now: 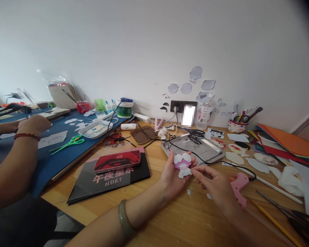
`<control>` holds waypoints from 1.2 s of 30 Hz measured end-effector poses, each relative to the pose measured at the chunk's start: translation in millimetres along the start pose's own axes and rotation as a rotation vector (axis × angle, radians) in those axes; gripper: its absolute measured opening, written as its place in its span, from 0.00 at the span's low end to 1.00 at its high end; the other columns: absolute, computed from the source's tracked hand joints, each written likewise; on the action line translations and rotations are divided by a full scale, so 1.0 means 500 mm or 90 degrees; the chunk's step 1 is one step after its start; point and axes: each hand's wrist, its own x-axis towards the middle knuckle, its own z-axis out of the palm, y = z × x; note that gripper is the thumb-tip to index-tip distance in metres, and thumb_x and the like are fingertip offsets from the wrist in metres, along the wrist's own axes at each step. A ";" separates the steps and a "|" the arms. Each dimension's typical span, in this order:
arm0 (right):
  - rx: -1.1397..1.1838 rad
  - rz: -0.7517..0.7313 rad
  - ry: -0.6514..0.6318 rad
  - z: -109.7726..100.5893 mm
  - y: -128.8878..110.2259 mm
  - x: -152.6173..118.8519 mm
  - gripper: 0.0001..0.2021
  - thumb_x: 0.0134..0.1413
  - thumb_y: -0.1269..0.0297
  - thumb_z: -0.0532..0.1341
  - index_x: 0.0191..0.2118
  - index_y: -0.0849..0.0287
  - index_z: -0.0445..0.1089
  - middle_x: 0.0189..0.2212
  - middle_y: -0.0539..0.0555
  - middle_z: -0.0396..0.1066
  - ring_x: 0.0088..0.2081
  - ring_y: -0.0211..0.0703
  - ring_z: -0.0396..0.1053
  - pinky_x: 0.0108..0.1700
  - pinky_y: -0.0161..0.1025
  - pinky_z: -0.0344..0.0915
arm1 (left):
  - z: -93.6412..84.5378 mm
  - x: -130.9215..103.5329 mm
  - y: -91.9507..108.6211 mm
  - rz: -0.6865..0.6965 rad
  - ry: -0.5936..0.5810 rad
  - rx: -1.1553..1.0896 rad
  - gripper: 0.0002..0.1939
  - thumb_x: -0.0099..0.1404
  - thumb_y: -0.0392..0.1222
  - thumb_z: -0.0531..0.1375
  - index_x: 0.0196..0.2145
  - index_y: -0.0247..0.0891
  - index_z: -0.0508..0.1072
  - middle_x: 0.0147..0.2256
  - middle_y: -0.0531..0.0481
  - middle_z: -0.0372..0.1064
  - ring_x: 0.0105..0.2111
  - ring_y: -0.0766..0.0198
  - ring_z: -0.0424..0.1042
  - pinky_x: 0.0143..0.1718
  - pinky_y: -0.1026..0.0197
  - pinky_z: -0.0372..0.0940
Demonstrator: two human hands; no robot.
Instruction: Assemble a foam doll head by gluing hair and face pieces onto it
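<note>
A small cut-out figure in purple and pale grey (182,164) lies on the palm of my left hand (173,175), whose fingers are partly curled beneath it. My right hand (212,183) pinches the lower right edge of the figure between thumb and forefinger. Right beside that hand lies a pink glue gun (239,187), its black cable running back across a grey metal tray (211,149). Small white scraps (209,196) rest on the wood below my hands.
Black folders with a red case (117,161) lie left of my hands. Scissors (285,209), a yellow pencil (273,219) and coloured sheets (293,140) are at right. Another person's arms (23,147) reach over the blue mat (74,154), near green scissors (68,144).
</note>
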 end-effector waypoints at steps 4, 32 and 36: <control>-0.003 -0.027 0.004 0.004 0.001 -0.001 0.10 0.42 0.56 0.59 0.25 0.58 0.70 0.19 0.49 0.68 0.20 0.37 0.64 0.19 0.31 0.58 | -0.005 0.003 -0.003 -0.008 -0.015 -0.014 0.23 0.61 0.54 0.46 0.40 0.31 0.66 0.34 0.43 0.64 0.34 0.61 0.66 0.33 0.64 0.59; -0.254 -0.298 0.117 0.014 0.020 -0.013 0.04 0.47 0.63 0.57 0.30 0.55 0.66 0.27 0.49 0.68 0.26 0.37 0.66 0.28 0.33 0.63 | 0.003 -0.001 -0.005 -0.008 -0.006 -0.026 0.26 0.61 0.56 0.43 0.41 0.31 0.65 0.33 0.43 0.65 0.33 0.61 0.66 0.37 0.61 0.58; -0.217 -0.258 0.094 0.012 0.012 -0.013 0.04 0.47 0.62 0.58 0.29 0.56 0.66 0.26 0.49 0.68 0.26 0.37 0.66 0.26 0.33 0.63 | 0.003 -0.002 -0.004 -0.008 -0.022 -0.023 0.25 0.62 0.55 0.43 0.41 0.30 0.65 0.32 0.43 0.65 0.32 0.61 0.67 0.36 0.62 0.58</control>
